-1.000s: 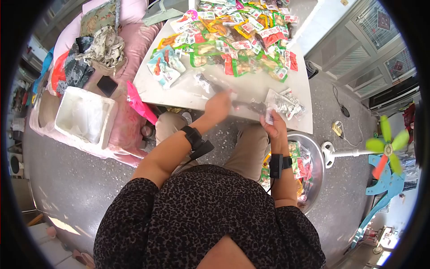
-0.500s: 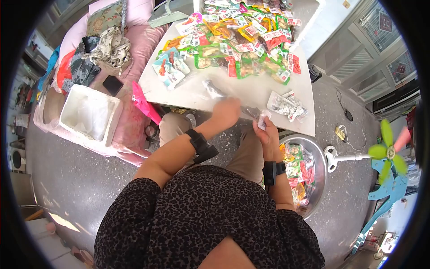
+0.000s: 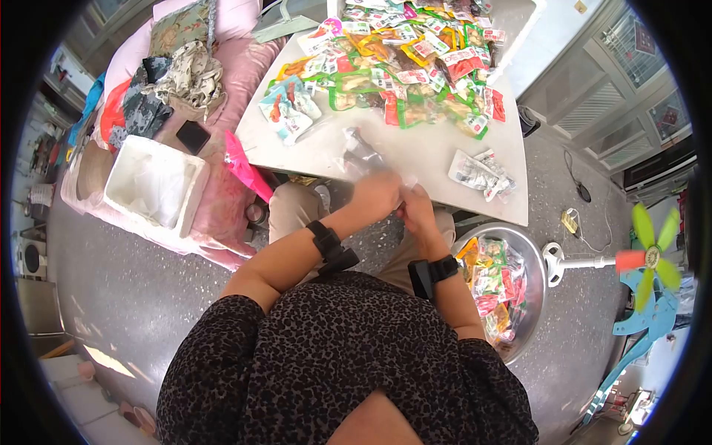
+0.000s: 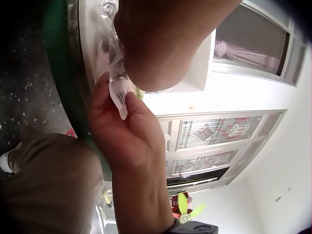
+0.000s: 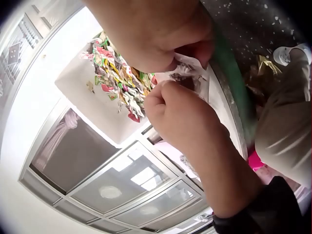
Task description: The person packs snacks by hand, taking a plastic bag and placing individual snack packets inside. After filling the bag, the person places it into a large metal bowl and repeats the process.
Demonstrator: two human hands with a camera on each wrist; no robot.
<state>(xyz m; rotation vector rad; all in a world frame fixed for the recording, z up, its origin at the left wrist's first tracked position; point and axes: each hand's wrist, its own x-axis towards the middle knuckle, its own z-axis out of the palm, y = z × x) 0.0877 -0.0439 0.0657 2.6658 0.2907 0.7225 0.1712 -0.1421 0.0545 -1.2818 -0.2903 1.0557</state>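
Observation:
Both hands meet at the table's front edge around a clear plastic bag with something dark inside. In the head view my left hand covers part of the bag, its fingers curled on the plastic. My right hand is right against the left fingertips. The left wrist view shows the right hand pinching the bag's whitish, see-through end between thumb and fingers. From the right wrist, the left hand is a loose fist beside the crinkled plastic. The dark contents are blurred.
Many colourful snack packets are heaped at the back of the white table. Blue-white packets lie left, silver-white ones right. A metal basin of packets stands on the floor. A foam box sits on the pink bed.
The right hand has moved left to meet the left hand; the bag stretched between them earlier has been gathered in. The view has shifted slightly.

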